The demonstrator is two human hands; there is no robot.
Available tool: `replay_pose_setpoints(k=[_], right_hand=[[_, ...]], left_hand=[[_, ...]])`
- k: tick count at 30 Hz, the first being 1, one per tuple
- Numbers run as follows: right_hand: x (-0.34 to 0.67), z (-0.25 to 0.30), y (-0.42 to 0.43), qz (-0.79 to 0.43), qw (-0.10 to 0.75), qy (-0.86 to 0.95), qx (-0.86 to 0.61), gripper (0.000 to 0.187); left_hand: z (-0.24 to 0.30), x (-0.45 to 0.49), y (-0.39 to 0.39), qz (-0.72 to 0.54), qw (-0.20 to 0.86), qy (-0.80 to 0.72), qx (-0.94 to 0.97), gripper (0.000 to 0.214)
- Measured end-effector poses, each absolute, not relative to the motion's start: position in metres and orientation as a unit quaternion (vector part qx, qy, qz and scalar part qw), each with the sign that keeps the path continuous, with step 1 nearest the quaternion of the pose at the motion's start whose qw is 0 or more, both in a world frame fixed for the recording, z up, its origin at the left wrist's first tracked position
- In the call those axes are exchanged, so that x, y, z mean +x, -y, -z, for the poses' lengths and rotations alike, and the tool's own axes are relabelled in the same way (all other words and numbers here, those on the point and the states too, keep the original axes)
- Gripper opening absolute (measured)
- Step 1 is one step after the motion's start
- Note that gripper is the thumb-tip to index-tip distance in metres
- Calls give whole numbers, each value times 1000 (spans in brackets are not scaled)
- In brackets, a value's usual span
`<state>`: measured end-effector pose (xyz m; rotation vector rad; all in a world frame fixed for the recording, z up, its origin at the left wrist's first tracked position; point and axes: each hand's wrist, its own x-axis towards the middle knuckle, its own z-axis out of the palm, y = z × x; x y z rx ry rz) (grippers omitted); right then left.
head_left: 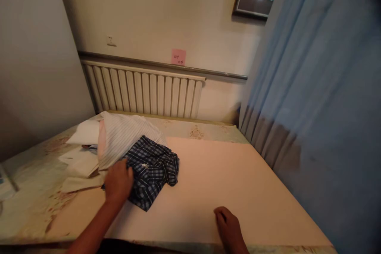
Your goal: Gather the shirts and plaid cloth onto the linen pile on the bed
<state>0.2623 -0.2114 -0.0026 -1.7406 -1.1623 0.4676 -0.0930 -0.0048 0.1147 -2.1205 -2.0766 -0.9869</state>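
A crumpled dark blue plaid garment [153,170] lies on a flat pale pink sheet [220,182] that covers much of the table. My left hand [119,180] is closed at the garment's left edge, its fingertips partly hidden by the back of the hand. Behind it, a white striped cloth [127,133] with a pink edge is heaped against the plaid one. White folded pieces [81,162] stick out on the left of the heap. Nearer the table's front edge, my right hand [229,226] is curled above the pink sheet, with nothing visible in it.
A floral tablecloth [32,182] shows around the pink sheet. Beyond the table stand a white radiator [143,89] and a wall with a pink note [178,56]. A blue curtain [312,87] hangs along the right side. Part of a white object [6,184] appears at the left edge.
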Motion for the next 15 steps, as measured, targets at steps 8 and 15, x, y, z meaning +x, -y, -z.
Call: replay_pose_setpoints(k=[8,15], right_hand=[[262,-20,179,-245,487,453,-706,39],[288,-36,143,-315,446,339,-766,60]], left_hand=[[-54,76,84,273,-421,472,-724,47],[-37,113,65,199,-392,569,-695,69]])
